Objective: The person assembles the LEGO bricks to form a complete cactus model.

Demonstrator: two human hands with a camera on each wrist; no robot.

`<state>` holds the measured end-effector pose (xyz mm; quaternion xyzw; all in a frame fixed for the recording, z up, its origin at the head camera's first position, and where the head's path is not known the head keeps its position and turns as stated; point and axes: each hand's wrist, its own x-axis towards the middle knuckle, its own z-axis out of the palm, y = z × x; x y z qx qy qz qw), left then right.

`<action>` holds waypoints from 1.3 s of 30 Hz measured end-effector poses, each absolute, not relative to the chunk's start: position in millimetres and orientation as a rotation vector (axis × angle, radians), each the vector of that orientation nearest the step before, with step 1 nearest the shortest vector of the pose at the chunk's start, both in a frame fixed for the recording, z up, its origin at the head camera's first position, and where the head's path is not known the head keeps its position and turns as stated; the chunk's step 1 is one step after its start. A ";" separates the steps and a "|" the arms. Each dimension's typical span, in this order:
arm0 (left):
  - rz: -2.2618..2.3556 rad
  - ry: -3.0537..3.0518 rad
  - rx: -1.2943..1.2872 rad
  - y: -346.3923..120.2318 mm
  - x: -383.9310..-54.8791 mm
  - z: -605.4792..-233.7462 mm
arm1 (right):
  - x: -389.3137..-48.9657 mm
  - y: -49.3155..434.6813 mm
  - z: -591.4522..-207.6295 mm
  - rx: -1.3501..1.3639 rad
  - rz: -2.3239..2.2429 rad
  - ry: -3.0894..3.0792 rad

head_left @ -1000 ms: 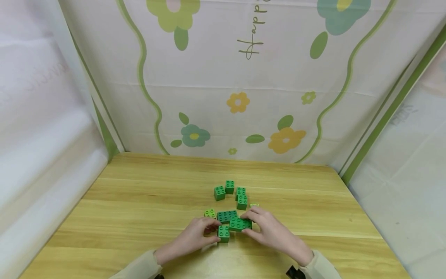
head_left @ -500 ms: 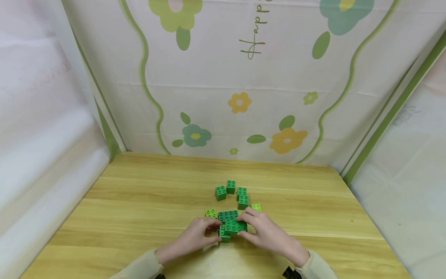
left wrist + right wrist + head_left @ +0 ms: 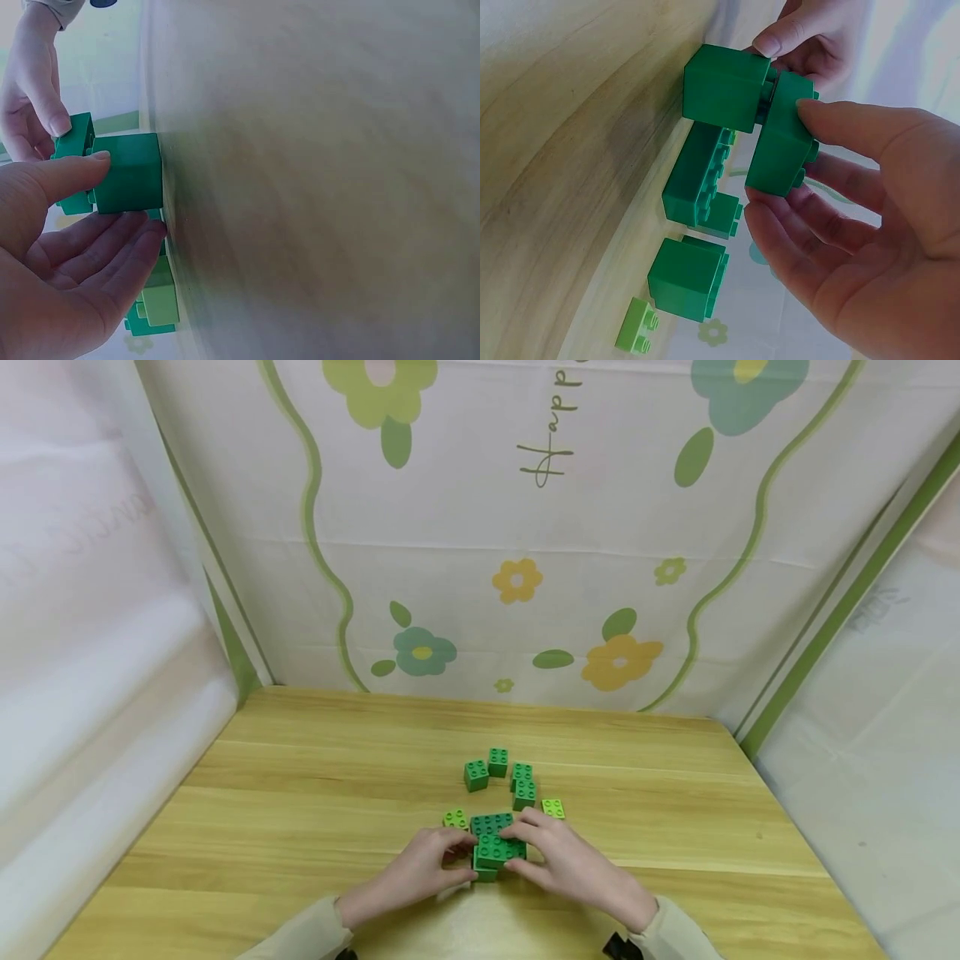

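My left hand (image 3: 420, 864) pinches a square green building block (image 3: 135, 180), which stands on the table between thumb and fingers. My right hand (image 3: 570, 860) holds a longer green block (image 3: 492, 850) by its sides, directly over the square one. In the right wrist view this long block (image 3: 784, 139) overlaps the square block (image 3: 724, 86) at one end. Studs of the lower block still show in a narrow gap between the two. Just behind the hands lies a dark green long block (image 3: 491, 822), partly hidden by the held block.
Several square green blocks (image 3: 525, 793) stand farther back on the wooden table (image 3: 337, 760). One lime block (image 3: 454, 819) lies by my left fingers, and a flat lime block (image 3: 552, 808) sits beyond my right hand. A flower-printed cloth (image 3: 450, 527) hangs behind the table.
My right hand has moved left with the long green block, bringing it over the square one. The left hand keeps its grip in place. The right-hand lime block is now fully visible.
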<state>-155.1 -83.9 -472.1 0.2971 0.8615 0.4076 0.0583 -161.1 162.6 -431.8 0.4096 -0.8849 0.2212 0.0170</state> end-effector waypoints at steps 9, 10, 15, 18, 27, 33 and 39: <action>1.240 2.606 0.907 -84.0 -155.5 -472.7 | -161.7 160.2 -430.9 1.283 0.700 -2.755; 1.240 2.605 0.906 -83.9 -155.5 -472.7 | -161.8 160.1 -430.9 1.285 0.699 -2.751; 1.235 2.605 0.905 -84.0 -155.8 -472.8 | -163.0 159.7 -430.9 1.285 0.701 -2.759; 1.233 2.607 0.909 -84.1 -156.2 -473.5 | -163.7 159.7 -430.4 1.282 0.708 -2.772; 1.227 2.616 0.917 -84.2 -156.2 -474.4 | -163.8 158.8 -430.6 1.316 0.690 -2.752; 1.227 2.621 0.922 -83.8 -156.0 -474.0 | -162.5 158.1 -431.9 1.327 0.670 -2.726; 1.226 2.624 0.924 -83.6 -156.1 -473.4 | -162.4 158.0 -432.8 1.325 0.652 -2.739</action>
